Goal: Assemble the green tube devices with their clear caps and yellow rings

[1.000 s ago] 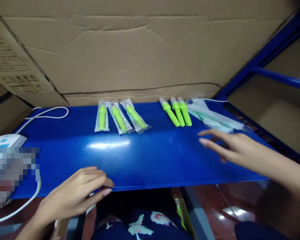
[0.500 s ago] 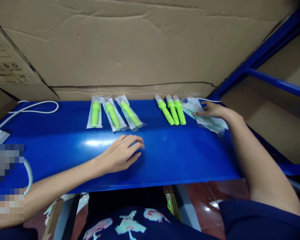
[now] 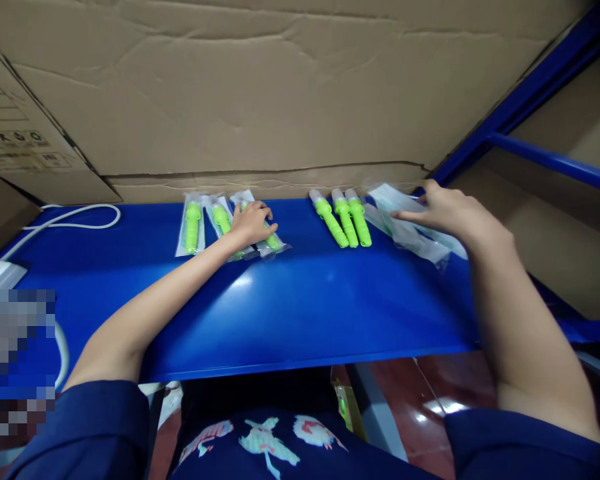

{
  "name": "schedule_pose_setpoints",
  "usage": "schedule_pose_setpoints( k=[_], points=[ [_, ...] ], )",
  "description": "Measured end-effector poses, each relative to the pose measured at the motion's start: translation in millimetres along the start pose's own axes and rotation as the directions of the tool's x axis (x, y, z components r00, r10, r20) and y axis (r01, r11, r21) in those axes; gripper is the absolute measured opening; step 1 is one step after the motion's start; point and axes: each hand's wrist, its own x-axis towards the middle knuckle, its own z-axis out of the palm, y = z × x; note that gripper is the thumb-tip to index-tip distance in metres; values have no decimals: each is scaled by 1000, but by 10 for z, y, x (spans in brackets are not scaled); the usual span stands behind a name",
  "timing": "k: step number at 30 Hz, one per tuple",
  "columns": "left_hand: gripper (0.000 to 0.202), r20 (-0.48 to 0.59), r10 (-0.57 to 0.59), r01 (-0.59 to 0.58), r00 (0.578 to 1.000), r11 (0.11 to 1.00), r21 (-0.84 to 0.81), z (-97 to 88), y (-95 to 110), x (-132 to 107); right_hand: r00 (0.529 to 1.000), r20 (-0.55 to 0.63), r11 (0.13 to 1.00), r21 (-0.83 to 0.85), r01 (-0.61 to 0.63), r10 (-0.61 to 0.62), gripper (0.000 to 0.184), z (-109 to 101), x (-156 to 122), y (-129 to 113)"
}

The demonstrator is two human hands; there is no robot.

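Arching, left hand and right hand overhang packets.

On the table, I count 3 bagged sticks lying side by side, far and left of centre. My left hand is over the rightmost of these; I cannot tell whether it touches. Well apart to their right lie 3 unbagged sticks, their near ends close together. Just right of those, I see loose packets overlapping, with my right hand over their far right part. Cardboard stands behind everything, along the far edge. At far left, a cable loops on the table, above a power strip on the near left. A rail runs along the right.
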Motion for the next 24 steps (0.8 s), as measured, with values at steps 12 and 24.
schedule_pose_setpoints(
  k=[12,24],
  points=[
    [33,34,65,-63,997,996,-63,-128,-553,-165,800,-184,764,238,600,-571,68,-86,-288,-1255],
    [41,-222,58,-105,973,973,-207,-168,-339,-540,456,-410,500,0,866,-790,51,369,-242,-1957]
  ],
)
